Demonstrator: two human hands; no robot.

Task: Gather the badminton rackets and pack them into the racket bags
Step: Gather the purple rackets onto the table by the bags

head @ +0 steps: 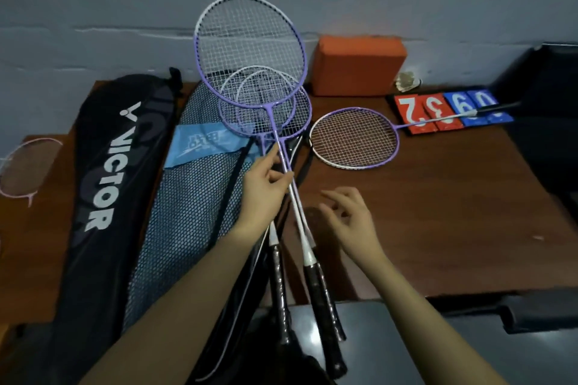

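My left hand (pixel 266 187) pinches the crossed shafts of a bunch of purple-and-white rackets (pixel 250 53), whose heads fan out above the table and whose black handles point toward me. Under them lies a mesh racket bag (pixel 194 203) with a blue label. A black Victor bag (pixel 103 172) lies to its left. Another purple racket (pixel 353 137) lies flat on the brown table (pixel 438 212) to the right, its handle over the score cards. My right hand (pixel 347 216) hovers above the table beside the shafts, fingers loosely curled, holding nothing. A pink racket (pixel 25 169) lies at the far left edge.
An orange block (pixel 356 66) stands against the grey wall at the back. Red and blue flip score cards (pixel 447 112) lie at the back right, a shuttlecock (pixel 406 81) behind them. A dark chair (pixel 544 97) stands at the right; a dark surface (pixel 359 337) sits near me.
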